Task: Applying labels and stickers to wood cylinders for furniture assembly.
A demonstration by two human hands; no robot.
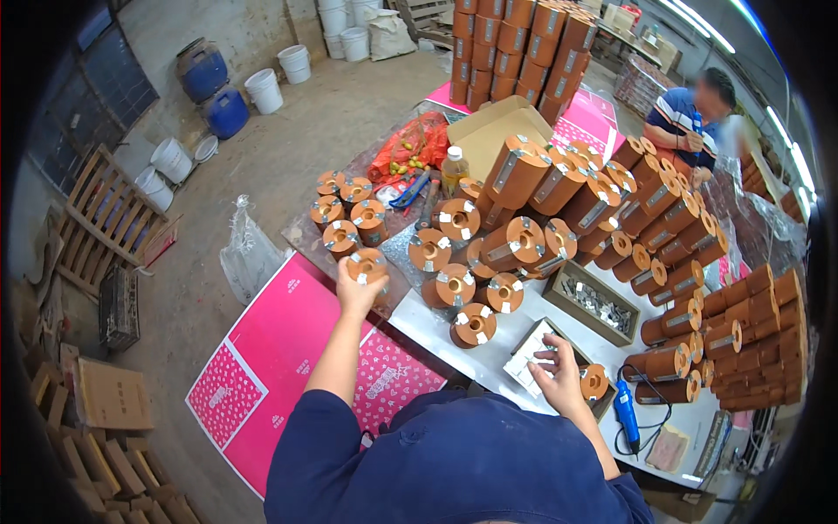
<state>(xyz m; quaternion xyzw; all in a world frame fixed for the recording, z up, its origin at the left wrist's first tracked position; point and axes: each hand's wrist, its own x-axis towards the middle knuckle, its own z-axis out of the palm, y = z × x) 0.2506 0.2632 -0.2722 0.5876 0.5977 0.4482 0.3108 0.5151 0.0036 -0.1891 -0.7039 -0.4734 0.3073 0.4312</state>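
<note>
My left hand [356, 293] is wrapped round a brown cylinder [365, 265] with a round hole in its end, at the near left corner of the table. Just behind it stands a group of similar cylinders [368, 213] with small silvery tabs on their rims. My right hand [559, 375] hovers over a shallow box with white pieces [526, 356]; its thumb and fingers are curved and apart, with nothing visible between them. Close beside that hand is another brown cylinder [594, 382]. Several more cylinders [474, 325] stand between my hands.
A long box of small metal parts [594, 301] lies beyond my right hand. A corded blue tool [626, 415] rests at the right. Stacked cylinders [672, 218] line the table's far side, with a bottle [455, 166] near them. A co-worker [685, 118] sits at the far right.
</note>
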